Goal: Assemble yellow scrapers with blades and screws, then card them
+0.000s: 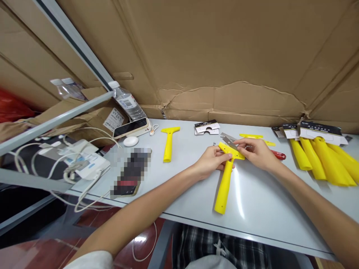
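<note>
Just below its T-shaped head, a yellow scraper (224, 186) is gripped by my left hand (210, 162), its handle slanting down toward the table's front edge. My right hand (258, 152) pinches a thin grey metal blade (229, 142) at the scraper's head; whether the blade sits in the head or only lies against it I cannot tell. More metal blade (223, 135) shows on the table behind. Yellow plastic strips (251, 136) lie beyond my right hand, and a red-handled tool (279, 154) is partly hidden by that wrist.
Another yellow scraper body (168, 145) lies left of my hands, with black-and-white cards (206, 129) behind. Several carded yellow scrapers (319, 160) are piled at right. A phone (130, 173), white cables (81, 157) and a water bottle (129, 102) occupy the left. Cardboard (224, 56) walls the back.
</note>
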{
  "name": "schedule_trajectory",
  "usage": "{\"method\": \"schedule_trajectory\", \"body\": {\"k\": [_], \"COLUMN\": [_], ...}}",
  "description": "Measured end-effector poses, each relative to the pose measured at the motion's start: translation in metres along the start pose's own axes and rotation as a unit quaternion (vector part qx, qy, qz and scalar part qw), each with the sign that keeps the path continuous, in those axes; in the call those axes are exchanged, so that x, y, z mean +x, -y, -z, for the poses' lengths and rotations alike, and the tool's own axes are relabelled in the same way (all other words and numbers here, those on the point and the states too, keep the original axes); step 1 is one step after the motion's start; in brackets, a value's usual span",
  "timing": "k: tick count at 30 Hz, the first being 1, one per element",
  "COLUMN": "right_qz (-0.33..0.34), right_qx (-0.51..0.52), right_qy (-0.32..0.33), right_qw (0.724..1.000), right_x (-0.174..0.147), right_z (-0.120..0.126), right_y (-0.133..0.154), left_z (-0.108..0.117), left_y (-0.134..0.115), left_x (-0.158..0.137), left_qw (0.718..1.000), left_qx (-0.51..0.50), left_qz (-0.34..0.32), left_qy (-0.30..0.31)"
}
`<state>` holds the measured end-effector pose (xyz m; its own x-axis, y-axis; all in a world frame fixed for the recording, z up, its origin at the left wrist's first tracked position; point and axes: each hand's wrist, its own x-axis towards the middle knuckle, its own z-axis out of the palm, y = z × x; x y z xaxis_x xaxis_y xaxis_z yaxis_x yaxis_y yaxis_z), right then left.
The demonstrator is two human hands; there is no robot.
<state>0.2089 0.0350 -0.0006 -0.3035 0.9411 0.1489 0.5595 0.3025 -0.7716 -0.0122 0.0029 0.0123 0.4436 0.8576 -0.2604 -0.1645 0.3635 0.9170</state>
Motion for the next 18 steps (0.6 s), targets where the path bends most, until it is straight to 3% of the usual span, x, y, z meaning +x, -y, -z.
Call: {"method": "schedule_trajectory", "body": {"k": [18], "right_qz": [0.008], "right_qx": [0.026], "right_qy": [-0.001], "right_qw": [1.0], "right_x": [-0.002], "right_z": [0.002], "right_y": [0.011], "left_z": [0.001], "left_y": [0.003], "left_x": [0.0], "left_qw": [1.0], "left_qx": [0.017], "left_qz": [-0.011], "left_qy": [0.01]}}
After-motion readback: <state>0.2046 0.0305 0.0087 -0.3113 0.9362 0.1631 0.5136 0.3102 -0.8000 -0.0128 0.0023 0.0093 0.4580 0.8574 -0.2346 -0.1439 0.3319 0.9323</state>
